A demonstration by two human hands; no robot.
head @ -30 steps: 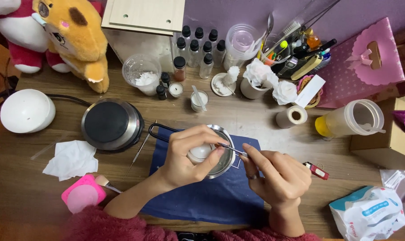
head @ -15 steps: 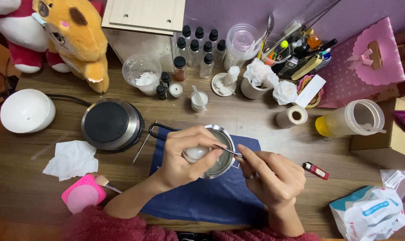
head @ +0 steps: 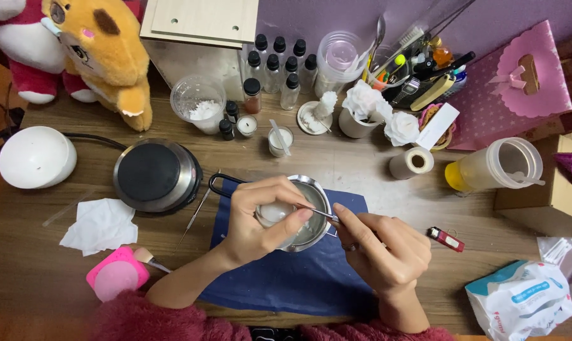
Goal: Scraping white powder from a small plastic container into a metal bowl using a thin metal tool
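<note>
The left hand (head: 254, 221) is wrapped around a small glass jar (head: 274, 213), tilted over a steel pot (head: 311, 218) on a blue cloth (head: 286, 284) in the middle of the surface. The right hand (head: 387, 252) pinches a thin metal tool (head: 317, 211) whose tip reaches to the jar. The jar looks light, rigid, breakable and probably slick with wax, so a full-width hold on its sides suits it best.

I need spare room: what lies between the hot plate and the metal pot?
In the head view, a thin metal pick lies between hot plate and metal pot, beside the pot's black handle.
</note>
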